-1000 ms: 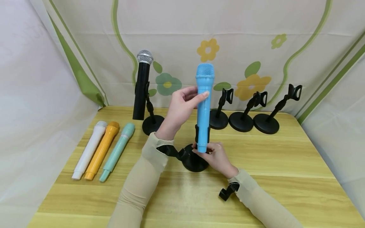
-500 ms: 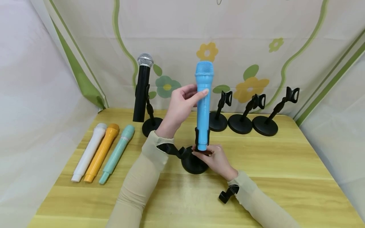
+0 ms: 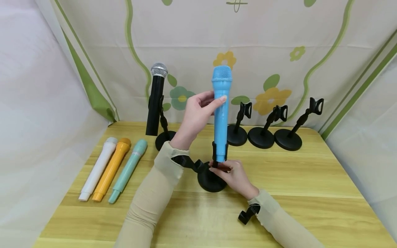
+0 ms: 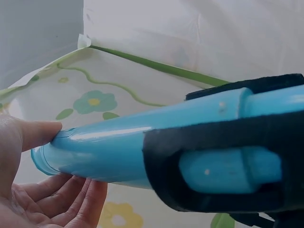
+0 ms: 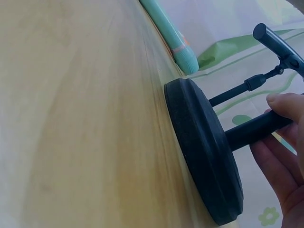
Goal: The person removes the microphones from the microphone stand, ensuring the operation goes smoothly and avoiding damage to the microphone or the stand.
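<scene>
A light blue microphone (image 3: pixel 221 117) stands nearly upright, its lower end seated between the prongs of a black clip (image 4: pixel 166 166). My left hand (image 3: pixel 198 115) grips the microphone's upper body, thumb in front and fingers behind. Below the clip, my right hand (image 3: pixel 234 175) pinches the post (image 5: pixel 254 130) of the black desk stand (image 3: pixel 212 179). The stand's round base (image 5: pixel 204 152) sits on the table, as the right wrist view shows.
White (image 3: pixel 98 168), orange (image 3: pixel 112 168) and mint green (image 3: pixel 129 170) microphones lie at the left. Behind them a black microphone (image 3: pixel 155 103) with a silver head leans in another stand. Three stands with bare clips, including the rightmost stand (image 3: pixel 288 139), line the back right before a flowered curtain (image 3: pixel 192 51).
The blue microphone has slid slightly lower into the clip. Both hands keep their grip, and the head view has tilted up a little.
</scene>
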Demonstrator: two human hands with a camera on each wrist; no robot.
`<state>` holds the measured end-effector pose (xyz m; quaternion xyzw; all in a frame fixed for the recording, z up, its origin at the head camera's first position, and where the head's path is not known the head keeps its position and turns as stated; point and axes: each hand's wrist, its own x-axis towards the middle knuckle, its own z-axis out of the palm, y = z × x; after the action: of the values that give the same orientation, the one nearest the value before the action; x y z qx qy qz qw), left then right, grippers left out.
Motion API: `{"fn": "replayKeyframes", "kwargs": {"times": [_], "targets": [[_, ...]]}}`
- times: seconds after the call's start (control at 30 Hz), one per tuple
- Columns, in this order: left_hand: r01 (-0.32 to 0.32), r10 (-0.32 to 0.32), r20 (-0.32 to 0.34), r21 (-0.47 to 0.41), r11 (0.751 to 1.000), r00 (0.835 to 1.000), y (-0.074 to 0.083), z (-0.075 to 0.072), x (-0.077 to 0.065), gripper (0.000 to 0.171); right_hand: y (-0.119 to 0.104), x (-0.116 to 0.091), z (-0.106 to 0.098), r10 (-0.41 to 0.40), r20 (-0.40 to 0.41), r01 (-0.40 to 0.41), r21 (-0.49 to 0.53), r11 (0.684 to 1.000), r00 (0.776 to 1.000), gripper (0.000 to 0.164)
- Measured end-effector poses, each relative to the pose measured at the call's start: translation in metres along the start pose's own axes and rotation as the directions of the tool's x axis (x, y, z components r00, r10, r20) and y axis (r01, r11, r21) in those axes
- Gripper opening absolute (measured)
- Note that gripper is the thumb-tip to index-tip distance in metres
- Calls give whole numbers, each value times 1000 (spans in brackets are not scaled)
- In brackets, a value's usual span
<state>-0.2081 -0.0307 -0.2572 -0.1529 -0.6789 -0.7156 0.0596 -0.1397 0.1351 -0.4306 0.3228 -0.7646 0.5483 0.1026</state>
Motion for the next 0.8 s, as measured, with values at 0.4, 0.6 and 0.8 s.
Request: {"fn": "replayKeyframes", "kwargs": {"times": [0.4,0.6,0.8], "targets": [[-24,21,-105,-32,999,994,11,-7,25,47,1,0,0,16,15,-16,-15,1000,1000,17],[-49,44,-155,-30,998,987,25,-19,33,47,2,-1,-1,37,8,-37,-7,999,999,17],[-28,20,-171,-43,999,985,31,-32,30,46,18,-5,2,52,6,-52,-20,998,999,19]]}}
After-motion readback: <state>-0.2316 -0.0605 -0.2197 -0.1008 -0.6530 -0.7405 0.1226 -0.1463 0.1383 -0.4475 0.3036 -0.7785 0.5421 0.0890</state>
